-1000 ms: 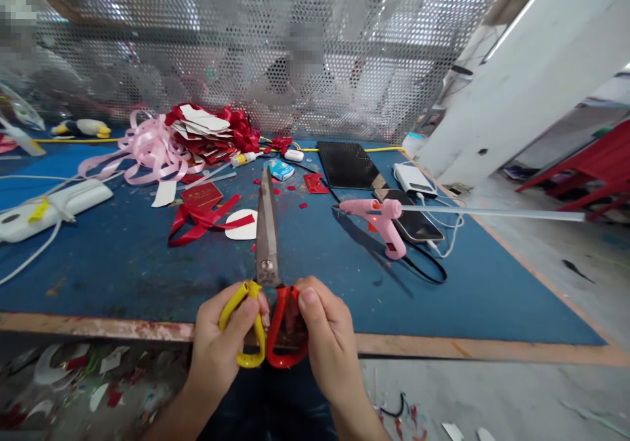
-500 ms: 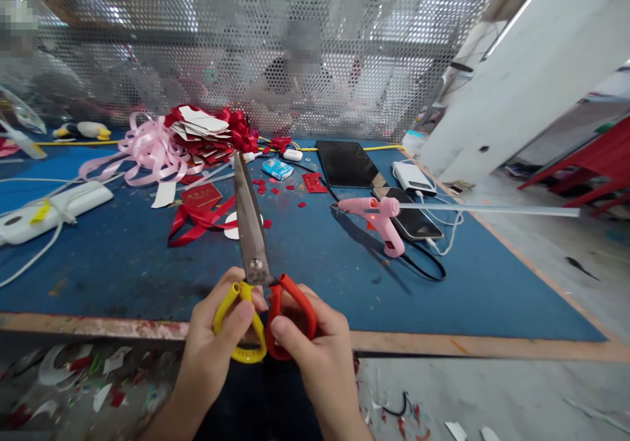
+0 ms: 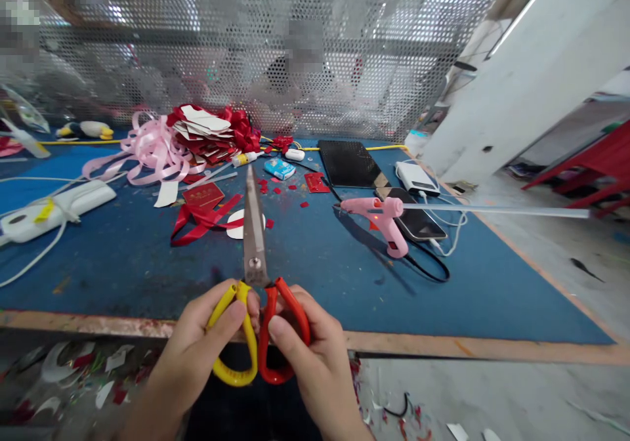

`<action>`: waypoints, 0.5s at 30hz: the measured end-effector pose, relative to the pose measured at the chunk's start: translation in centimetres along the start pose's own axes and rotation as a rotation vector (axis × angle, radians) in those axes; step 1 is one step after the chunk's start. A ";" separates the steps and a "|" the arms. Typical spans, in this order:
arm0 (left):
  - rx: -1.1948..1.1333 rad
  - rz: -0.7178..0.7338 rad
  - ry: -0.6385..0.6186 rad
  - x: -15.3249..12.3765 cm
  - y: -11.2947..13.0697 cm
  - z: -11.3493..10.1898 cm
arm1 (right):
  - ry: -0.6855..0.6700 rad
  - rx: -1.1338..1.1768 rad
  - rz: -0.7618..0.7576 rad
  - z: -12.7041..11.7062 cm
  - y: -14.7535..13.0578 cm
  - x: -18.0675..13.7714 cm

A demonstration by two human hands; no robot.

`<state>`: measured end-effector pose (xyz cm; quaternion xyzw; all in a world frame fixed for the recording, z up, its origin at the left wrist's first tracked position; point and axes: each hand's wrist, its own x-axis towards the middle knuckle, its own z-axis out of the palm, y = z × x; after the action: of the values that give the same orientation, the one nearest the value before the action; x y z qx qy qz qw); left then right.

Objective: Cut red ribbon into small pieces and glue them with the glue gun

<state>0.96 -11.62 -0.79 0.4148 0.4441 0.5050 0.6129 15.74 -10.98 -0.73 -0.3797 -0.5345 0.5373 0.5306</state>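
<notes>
A pair of scissors [image 3: 254, 237] is held between my two hands above the table's front edge, blades closed and pointing away from me. My left hand [image 3: 201, 339] grips the yellow handle loop, its thumb lying over the inner side. Around the red handle loop my right hand [image 3: 317, 352] is closed, thumb on the near side. Beyond the blades lie a red ribbon [image 3: 189, 224], a white oval piece [image 3: 236, 232] and a red card [image 3: 203, 198]. To the right, a pink glue gun [image 3: 381, 216] stands with a long clear glue stick in its back.
Pink ribbon [image 3: 152, 149] and a stack of red and white pieces [image 3: 207, 132] lie at the back left. A power strip [image 3: 59, 211] is at left. A phone [image 3: 418, 214], a power bank [image 3: 417, 177] and a black tablet [image 3: 352, 163] lie at right. A perforated metal screen [image 3: 221, 47] stands behind.
The scissors have tilted more upright and come slightly lower, their handle loops now lower. Both hands keep their grip. The view has shifted slightly.
</notes>
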 end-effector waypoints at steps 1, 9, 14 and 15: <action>0.009 0.032 0.051 -0.1 0.0 0.4 | 0.003 0.005 0.010 0.0 0.0 0.1; 0.154 0.174 0.193 -0.8 -1.0 2.1 | 0.121 0.118 0.126 0.5 0.9 -0.7; 0.248 0.116 0.176 -0.7 -1.3 1.8 | 0.179 0.142 0.116 0.2 1.2 -0.9; 0.282 0.104 0.187 -0.7 -1.4 1.7 | 0.171 0.159 0.119 0.1 1.2 -0.9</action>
<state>2.87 -12.61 -1.61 0.4705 0.5436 0.5051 0.4775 15.59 -11.69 -2.02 -0.4119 -0.4195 0.5742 0.5698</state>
